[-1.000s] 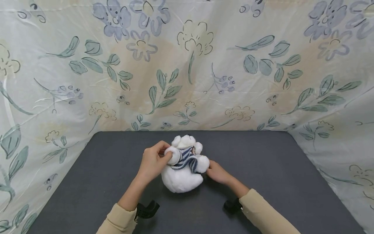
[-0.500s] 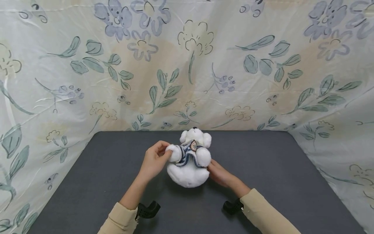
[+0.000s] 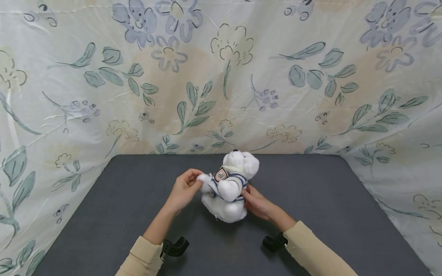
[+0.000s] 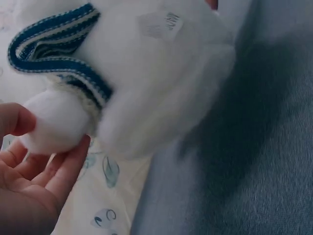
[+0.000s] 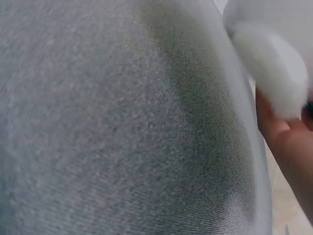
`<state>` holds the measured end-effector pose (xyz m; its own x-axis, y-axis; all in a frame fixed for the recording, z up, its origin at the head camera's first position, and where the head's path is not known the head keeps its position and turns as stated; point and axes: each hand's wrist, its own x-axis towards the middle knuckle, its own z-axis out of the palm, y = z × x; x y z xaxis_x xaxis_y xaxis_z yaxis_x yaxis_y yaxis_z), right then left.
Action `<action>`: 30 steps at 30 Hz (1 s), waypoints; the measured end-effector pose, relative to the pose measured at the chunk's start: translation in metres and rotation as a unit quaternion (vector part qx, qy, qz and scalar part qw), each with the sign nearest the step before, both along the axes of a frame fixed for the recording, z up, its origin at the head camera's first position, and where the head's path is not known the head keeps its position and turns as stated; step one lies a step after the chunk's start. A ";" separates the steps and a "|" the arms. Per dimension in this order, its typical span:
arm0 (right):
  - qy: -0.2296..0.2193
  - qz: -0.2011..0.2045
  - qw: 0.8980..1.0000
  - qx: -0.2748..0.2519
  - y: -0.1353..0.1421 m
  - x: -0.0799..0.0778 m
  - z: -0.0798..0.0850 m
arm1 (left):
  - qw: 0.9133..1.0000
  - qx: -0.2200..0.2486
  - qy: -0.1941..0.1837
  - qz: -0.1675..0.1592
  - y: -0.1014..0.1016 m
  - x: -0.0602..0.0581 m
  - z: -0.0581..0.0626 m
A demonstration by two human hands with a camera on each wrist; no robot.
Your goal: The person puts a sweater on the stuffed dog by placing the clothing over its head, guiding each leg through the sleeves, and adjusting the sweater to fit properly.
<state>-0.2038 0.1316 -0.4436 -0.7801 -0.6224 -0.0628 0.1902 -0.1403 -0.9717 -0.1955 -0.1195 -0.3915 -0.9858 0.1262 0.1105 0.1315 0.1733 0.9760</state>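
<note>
A white stuffed bear [image 3: 230, 211] in a blue-and-white striped sweater with a badge on its chest is held up over the dark table. Its head tips to the right and its black nose points up. My left hand [image 3: 184, 189] pinches one paw, thumb on top and fingers below, as the left wrist view also shows with the paw [image 4: 58, 122]. On the other side my right hand [image 3: 257, 203] grips the bear low at its back, the fingers partly hidden behind it. White fur [image 5: 274, 68] covers part of that hand in the right wrist view.
The dark grey table [image 3: 138, 214] spreads out around the bear. Behind it and along both sides hangs a flower-printed cloth [image 3: 193, 103]. A black wrist mount [image 3: 175, 247] sits on my left wrist, another [image 3: 275, 243] on my right.
The bear has turned and shifted to the right, its head swinging from upper left to upper right and its badge coming into full view. Both hands have kept nearly the same places.
</note>
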 end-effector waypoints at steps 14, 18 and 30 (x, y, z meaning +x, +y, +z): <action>0.144 -0.139 0.964 0.177 0.002 -0.004 0.008 | 0.992 -0.122 0.040 -0.010 0.001 -0.005 0.019; 0.176 -0.129 0.953 0.211 0.003 -0.003 0.016 | 0.992 -0.113 0.054 -0.032 0.006 -0.006 0.027; 0.382 -0.169 0.854 0.311 0.000 -0.003 0.027 | 0.992 -0.095 0.064 -0.060 0.024 -0.001 0.054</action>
